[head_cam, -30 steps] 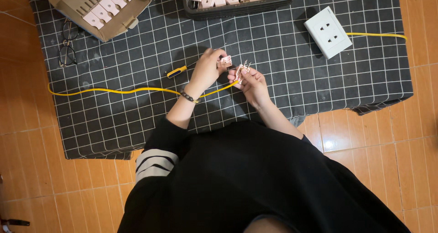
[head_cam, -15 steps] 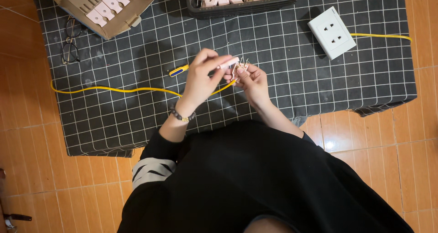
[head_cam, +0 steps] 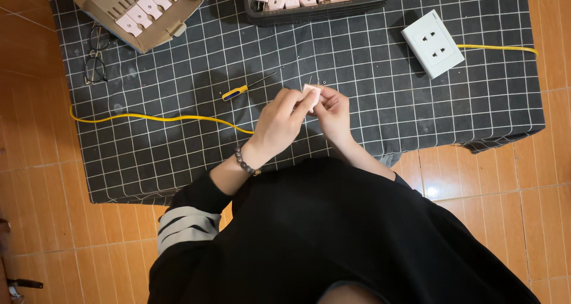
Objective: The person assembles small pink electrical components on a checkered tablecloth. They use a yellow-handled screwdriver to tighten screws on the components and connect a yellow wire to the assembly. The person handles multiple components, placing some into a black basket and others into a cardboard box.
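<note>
From my seat I read the scene from the left: a pair of glasses (head_cam: 95, 61) lies by the edge of the black gridded cloth (head_cam: 178, 161) that covers the tabletop, a cardboard box (head_cam: 140, 6) of pale pink plugs sits at the top corner, and a yellow cable (head_cam: 154, 118) runs across the cloth towards my hands. A yellow-handled screwdriver (head_cam: 242, 90) lies loose just beside my left hand (head_cam: 281, 122), whose fingers are clenched on a small pink plug piece (head_cam: 311, 94) held above the middle of the cloth. My right hand (head_cam: 333, 115) meets it from the other side, fingers pinching the same piece, so both grip it together. To do this well, I judge I should keep the piece steady between both sets of fingertips, low over the cloth so that a dropped part stays in reach, and work the small parts slowly. Farther right a black basket (head_cam: 369, 0) holds more pink pieces, and a white socket plate (head_cam: 432, 43) rests on the cloth with yellow cable behind it. Compared with a second ago, the screwdriver now shows whole where my left hand covered most of it, and my hands have closed tighter together on the piece.
</note>
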